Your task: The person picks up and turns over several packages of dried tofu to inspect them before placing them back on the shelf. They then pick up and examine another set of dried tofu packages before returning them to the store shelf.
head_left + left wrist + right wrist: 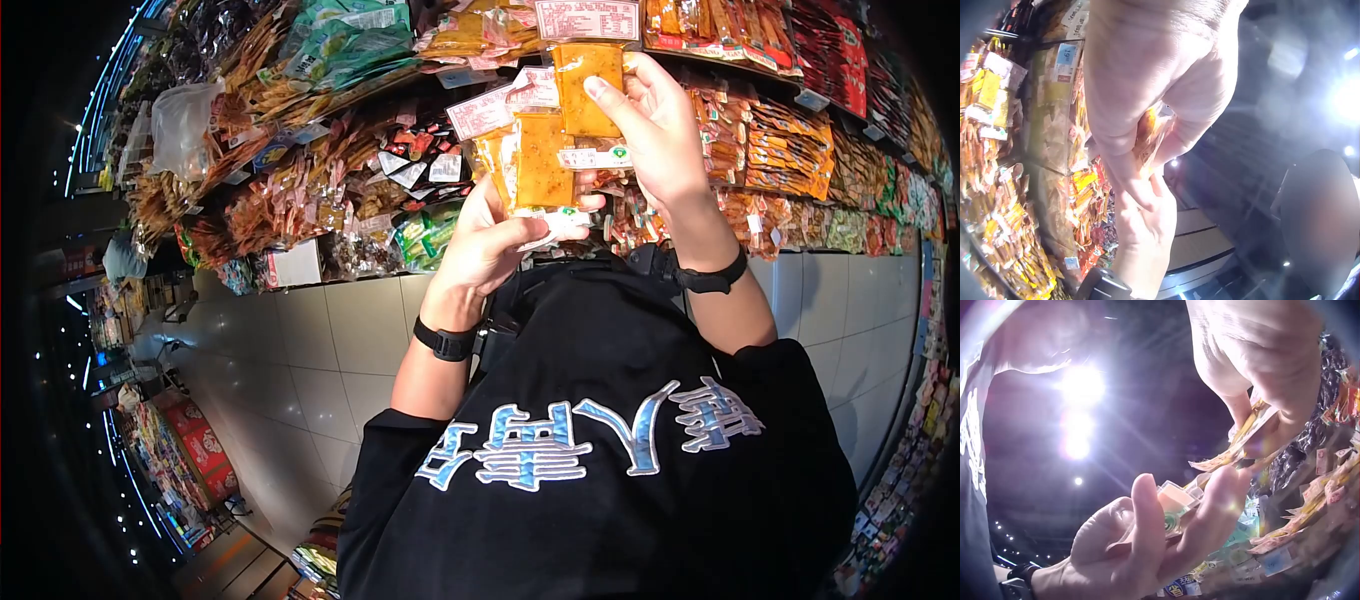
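Already both orange snack packets are off the racks. The left hand (485, 250) pinches the lower packet (540, 165) at upper centre, and the right hand (655, 125) grips the upper packet (588, 90), just before the shelved snack bags (340, 180). Neither packet is set down yet.

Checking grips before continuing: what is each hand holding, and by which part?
The left hand grips the lower orange packet by its labelled bottom end; the right hand pinches the upper orange packet at its right edge.
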`<act>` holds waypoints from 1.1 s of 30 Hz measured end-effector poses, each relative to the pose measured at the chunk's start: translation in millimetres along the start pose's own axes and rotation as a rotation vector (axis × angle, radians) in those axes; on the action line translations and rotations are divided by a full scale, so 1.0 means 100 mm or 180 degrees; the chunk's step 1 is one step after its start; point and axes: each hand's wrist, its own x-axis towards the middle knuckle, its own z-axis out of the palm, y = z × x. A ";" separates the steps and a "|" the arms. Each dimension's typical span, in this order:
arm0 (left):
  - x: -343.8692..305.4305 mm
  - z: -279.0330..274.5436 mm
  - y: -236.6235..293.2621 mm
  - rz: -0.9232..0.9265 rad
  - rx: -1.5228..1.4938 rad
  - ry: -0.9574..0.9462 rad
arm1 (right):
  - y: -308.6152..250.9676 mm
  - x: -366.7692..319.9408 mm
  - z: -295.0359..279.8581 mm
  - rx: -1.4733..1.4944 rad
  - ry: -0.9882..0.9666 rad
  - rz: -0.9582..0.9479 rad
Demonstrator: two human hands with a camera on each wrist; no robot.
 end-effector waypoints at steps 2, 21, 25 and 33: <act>0.00 0.04 0.02 -0.0024 0.0061 -0.0049 | -0.02 0.01 -0.01 -0.0037 0.0056 0.0043; -0.04 0.05 -0.06 0.0074 -0.0272 0.0137 | 0.09 -0.08 0.01 0.0061 -0.0331 0.0800; -0.03 0.06 -0.07 0.0016 -0.0321 0.0088 | 0.11 -0.08 -0.01 0.0034 -0.0268 0.0950; -0.03 0.06 -0.09 -0.0008 -0.0222 0.0103 | 0.22 -0.05 -0.04 -0.0049 -0.0230 0.1122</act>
